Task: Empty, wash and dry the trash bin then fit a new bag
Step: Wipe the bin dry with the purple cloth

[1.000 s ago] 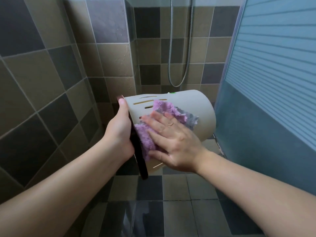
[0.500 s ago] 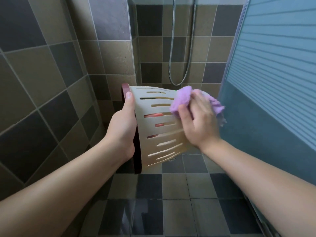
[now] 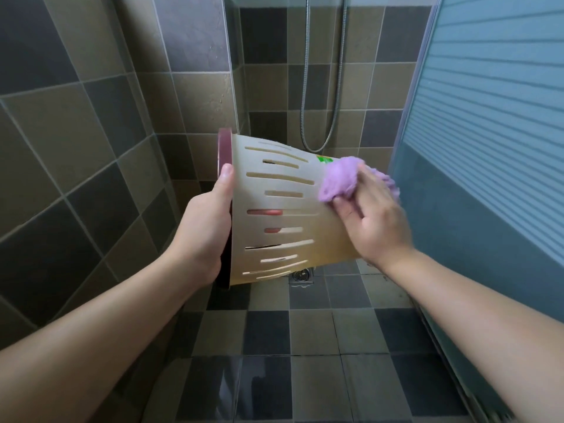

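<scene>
Above the floor drain [image 3: 301,275], slotted beige trash bin [image 3: 280,221] held sideways, left hand [image 3: 207,230] clamped on its maroon rim [image 3: 225,148], right hand [image 3: 374,222] bunching purple cloth [image 3: 340,180] against bin's base end.

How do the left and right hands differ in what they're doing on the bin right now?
The left hand grips the dark red rim of the beige slotted plastic bin, thumb on the outside wall; the right hand holds a bunched purple cloth. The left grip is at the open end; the right sits near the base end. The left looks sharp, the right blurred. Both touch the bin, held sideways off the floor.
</scene>
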